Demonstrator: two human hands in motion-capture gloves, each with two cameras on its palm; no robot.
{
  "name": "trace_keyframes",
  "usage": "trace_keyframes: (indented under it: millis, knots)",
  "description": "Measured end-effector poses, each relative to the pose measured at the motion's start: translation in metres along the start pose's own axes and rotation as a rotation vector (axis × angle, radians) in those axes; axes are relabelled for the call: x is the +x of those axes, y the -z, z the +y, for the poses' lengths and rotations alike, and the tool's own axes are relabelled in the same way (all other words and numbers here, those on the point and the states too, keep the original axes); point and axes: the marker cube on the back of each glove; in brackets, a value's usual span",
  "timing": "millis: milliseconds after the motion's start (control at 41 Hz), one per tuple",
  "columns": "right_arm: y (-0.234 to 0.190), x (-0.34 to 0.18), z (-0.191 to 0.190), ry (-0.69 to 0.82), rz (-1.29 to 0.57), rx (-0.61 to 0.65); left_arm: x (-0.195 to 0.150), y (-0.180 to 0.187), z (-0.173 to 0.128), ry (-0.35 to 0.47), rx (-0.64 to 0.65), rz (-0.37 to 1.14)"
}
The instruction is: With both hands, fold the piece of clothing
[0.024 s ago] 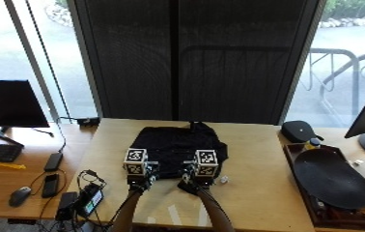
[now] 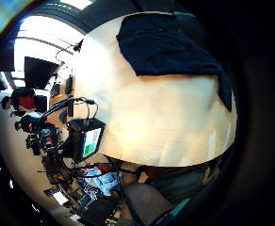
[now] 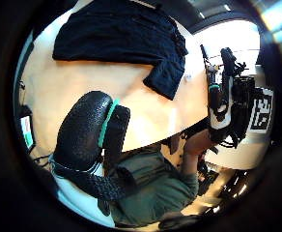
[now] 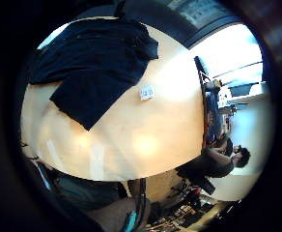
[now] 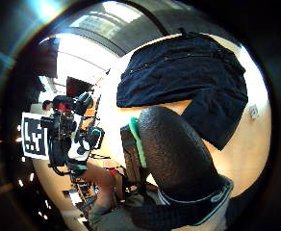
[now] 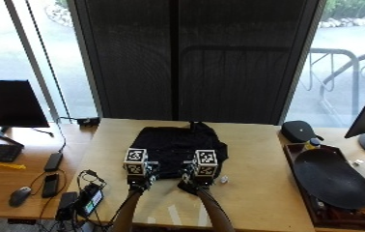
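Both hands hover above the near edge of the dark garment [image 6: 179,144] spread on the bench [image 6: 259,193], likely poised to grasp; whether their fingers are curled cannot be told.

You made no move that shows between the earlier outside view and this one. Your left hand [image 6: 139,180] and right hand [image 6: 192,181] were over the same spot as before, at the near edge of the black garment [image 6: 176,142]. The garment's outline on the table [image 6: 259,193] had not shifted, and no fold had been added. No other change could be made out on the table.
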Motion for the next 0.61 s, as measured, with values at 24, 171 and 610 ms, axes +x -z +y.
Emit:
trace_keyframes:
  millis: [24, 171, 610]
  knots:
    - [0.0, 0.0, 0.0, -0.001, 0.004, 0.002, 0.0, 0.0, -0.001, -0.004, 0.005, 0.001]
    - [0.009, -0.001, 0.001, 0.006, 0.015, 0.025, 0.002, 0.001, -0.004, -0.018, 0.027, 0.005]
    - [0.005, 0.001, -0.001, 0.031, -0.01, 0.017, 0.001, -0.004, -0.009, -0.048, 0.036, -0.003]
